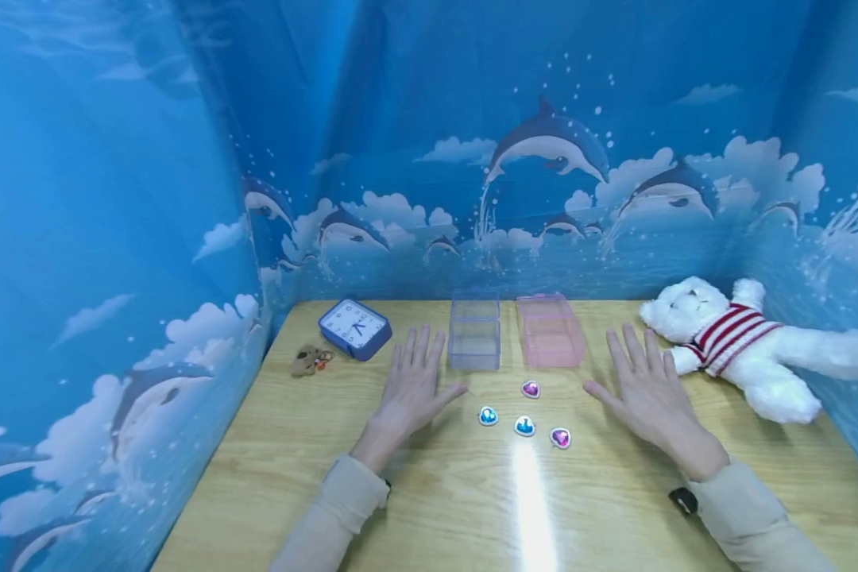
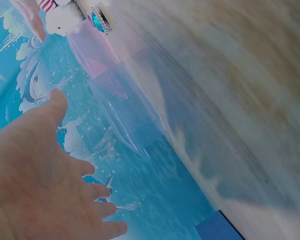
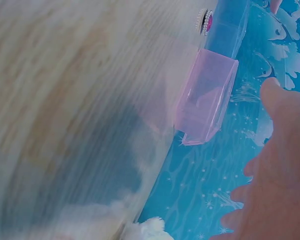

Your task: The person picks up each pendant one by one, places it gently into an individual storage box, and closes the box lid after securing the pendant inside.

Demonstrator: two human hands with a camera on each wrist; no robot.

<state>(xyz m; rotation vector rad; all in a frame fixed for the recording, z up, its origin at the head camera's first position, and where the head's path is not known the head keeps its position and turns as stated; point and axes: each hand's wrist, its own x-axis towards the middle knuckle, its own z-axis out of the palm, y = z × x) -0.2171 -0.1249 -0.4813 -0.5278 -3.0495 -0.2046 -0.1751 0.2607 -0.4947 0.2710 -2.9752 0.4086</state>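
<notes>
from my remote place, i see through the head camera two bare hands above a wooden worktop [image 1: 257, 485]. the left hand [image 1: 411, 389] is released, with the fingers straight and the thumb spread to the side; it holds nothing. the right hand [image 1: 647, 397] is the same: fingers extended and apart, thumb pointing inward, nothing grasped. in both wrist views i also see a thumb standing away from the fingers.

between the hands, toward the far edge, there are two transparent boxes. the bluish box [image 1: 475, 345] is just beside the fingers of the left hand, and the pink box [image 1: 554, 345] stands to its right, with a narrow gap between them. nearer to me than the boxes lie four heart-shaped gems with pale rims: one pink gem [image 1: 531, 389] in front of the pink box, one blue gem [image 1: 488, 415] nearest to the left hand, a second blue gem [image 1: 524, 426] in the middle, and a second pink gem [image 1: 560, 438] at the right.

on the far left i notice a blue clock [image 1: 356, 326] and a small brown keychain [image 1: 305, 361]. near the right hand lies a white teddy bear [image 1: 736, 338] in a striped sweater.
</notes>
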